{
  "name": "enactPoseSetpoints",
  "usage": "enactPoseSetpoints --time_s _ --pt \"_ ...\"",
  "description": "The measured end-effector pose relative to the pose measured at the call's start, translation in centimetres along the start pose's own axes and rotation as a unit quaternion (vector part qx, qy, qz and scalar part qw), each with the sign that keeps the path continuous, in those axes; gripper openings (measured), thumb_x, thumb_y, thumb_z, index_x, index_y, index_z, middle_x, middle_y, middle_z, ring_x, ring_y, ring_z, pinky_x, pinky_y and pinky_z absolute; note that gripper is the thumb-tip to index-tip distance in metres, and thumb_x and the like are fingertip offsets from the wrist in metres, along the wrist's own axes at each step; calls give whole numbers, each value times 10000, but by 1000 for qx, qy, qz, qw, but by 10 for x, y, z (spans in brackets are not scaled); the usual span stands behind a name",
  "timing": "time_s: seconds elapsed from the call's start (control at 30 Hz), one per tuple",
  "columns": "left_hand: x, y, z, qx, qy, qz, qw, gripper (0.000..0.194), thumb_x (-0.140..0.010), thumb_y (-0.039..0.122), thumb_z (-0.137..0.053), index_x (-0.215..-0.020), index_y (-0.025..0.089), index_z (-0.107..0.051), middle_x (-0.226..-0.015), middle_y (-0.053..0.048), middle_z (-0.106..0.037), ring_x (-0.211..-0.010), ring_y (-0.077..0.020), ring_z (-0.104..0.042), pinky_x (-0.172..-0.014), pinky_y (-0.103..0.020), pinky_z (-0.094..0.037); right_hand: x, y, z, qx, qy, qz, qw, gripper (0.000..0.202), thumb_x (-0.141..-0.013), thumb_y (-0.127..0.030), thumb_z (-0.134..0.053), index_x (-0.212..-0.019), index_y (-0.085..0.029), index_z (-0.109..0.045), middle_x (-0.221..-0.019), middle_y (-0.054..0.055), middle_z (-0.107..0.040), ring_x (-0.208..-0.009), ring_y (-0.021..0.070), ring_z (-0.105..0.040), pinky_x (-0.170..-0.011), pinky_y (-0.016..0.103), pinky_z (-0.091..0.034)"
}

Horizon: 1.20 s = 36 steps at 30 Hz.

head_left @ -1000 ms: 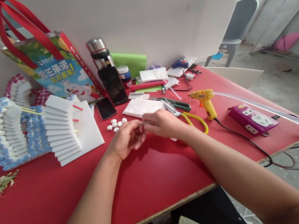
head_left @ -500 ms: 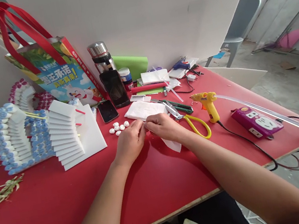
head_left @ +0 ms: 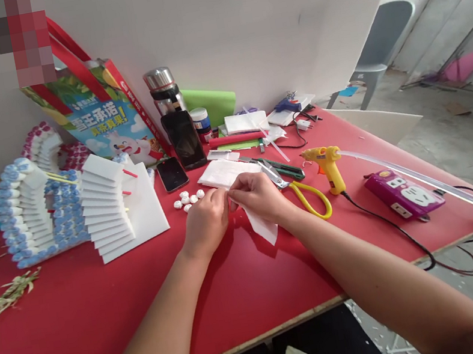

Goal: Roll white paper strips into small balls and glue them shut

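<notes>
A strip of thin white paper point(head_left: 263, 225) hangs down from the pinched fingers of my right hand point(head_left: 260, 196). My left hand point(head_left: 207, 217) is closed too, its fingertips meeting the right ones at the strip's upper end; what exactly lies between them is hidden. Just beyond the left hand sit several small white rolled rosettes point(head_left: 188, 199) on the red table point(head_left: 239, 298). Behind both hands lies a stack of white tissue-like sheets point(head_left: 227, 171). Scissors with yellow handles point(head_left: 314, 203) rest to the right of my right hand, beside a green utility knife point(head_left: 286, 168).
A yellow glue gun point(head_left: 329, 167) with a long clear stick stands at right, near a purple power strip point(head_left: 405, 196). Left are a stepped white foam piece point(head_left: 107, 209) and a blue-and-white rosette model point(head_left: 23, 214). Phones point(head_left: 172, 174), a flask point(head_left: 163, 95) and a bag point(head_left: 103, 121) stand behind.
My right fingers have shifted and lifted slightly at the strip, and more of the white paper now shows below them. The left hand stays nearly in place; the view has turned slightly.
</notes>
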<state>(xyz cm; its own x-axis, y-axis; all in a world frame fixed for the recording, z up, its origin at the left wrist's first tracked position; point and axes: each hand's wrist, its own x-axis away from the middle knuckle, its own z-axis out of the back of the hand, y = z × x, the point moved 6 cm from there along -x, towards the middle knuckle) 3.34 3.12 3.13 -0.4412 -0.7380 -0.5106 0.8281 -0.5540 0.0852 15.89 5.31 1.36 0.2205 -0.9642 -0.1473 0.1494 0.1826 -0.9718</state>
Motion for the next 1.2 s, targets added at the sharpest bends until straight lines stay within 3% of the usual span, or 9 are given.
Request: enactPoseSetpoints --time_s 0.17,0.3,0.4,0.53,0.7,0.8,0.9,1.03,1.2 --pt "0 1 -2 0 15 -40 999 249 -999 150 -411 -1113 126 -630 -989 -152 -732 -878 -261 -717 -692 -343 -544 0 0 3 -41 19 -41 998 104 -807 -258 -615 -735 -184 -624 -687 38 -720 -651 150 -634 -601 240 -445" --pt "1 0 -5 25 31 -64 997 344 -989 124 -419 -1288 127 -590 -1177 -179 -721 -1050 -284 -716 -859 -404 -591 2 1 7 -96 38 -102 989 140 -766 -283 -651 -687 -168 -636 -654 39 -702 -493 100 -491 -454 225 -341" --pt "1 0 -6 41 40 -65 996 365 -988 124 -429 -1314 114 -594 -1196 -182 -723 -1069 -290 -716 -884 -418 -592 2 6 6 -112 39 -132 984 134 -734 -280 -657 -667 -166 -634 -609 24 -663 -445 84 -415 -408 229 -282" --pt "0 3 1 129 56 -29 990 354 -998 175 -457 -1298 107 -634 -1172 -166 -735 -1035 -271 -718 -867 -389 -580 -1 9 6 -134 52 -108 984 99 -707 -232 -644 -655 -179 -578 -586 6 -646 -481 92 -471 -455 221 -334" --pt "3 -8 -1 366 16 153 918 328 -1017 352 -487 -1107 171 -746 -681 -21 -668 -620 -148 -605 -643 -271 -510 -4 2 4 -112 46 -16 993 74 -731 -232 -642 -712 -178 -595 -592 -13 -636 -547 119 -559 -525 233 -399" --pt "6 -14 -5 445 13 217 869 304 -982 409 -553 -1013 181 -751 -611 5 -590 -565 -130 -517 -581 -258 -448 -4 -2 2 -75 28 12 997 77 -765 -238 -639 -737 -175 -604 -616 -17 -638 -565 117 -563 -545 237 -405" --pt "5 -15 -8 473 -4 225 852 301 -978 413 -557 -890 181 -728 -625 3 -563 -601 -131 -499 -598 -261 -419 -3 -5 2 -46 19 34 998 69 -799 -235 -622 -765 -176 -612 -645 -13 -652 -586 123 -572 -569 247 -420" --pt "3 -13 -7 470 -5 206 858 290 -987 386 -539 -889 187 -726 -674 0 -542 -623 -131 -483 -614 -265 -411 -2 -7 4 -2 27 58 998 96 -841 -260 -607 -804 -178 -640 -679 -4 -667 -629 140 -603 -609 264 -443" --pt "2 -11 1 378 33 162 911 263 -992 307 -520 -1027 181 -748 -792 -39 -631 -741 -156 -568 -699 -270 -459 -2 -7 5 19 29 69 997 127 -857 -296 -611 -820 -183 -658 -732 4 -687 -668 143 -612 -641 268 -456"
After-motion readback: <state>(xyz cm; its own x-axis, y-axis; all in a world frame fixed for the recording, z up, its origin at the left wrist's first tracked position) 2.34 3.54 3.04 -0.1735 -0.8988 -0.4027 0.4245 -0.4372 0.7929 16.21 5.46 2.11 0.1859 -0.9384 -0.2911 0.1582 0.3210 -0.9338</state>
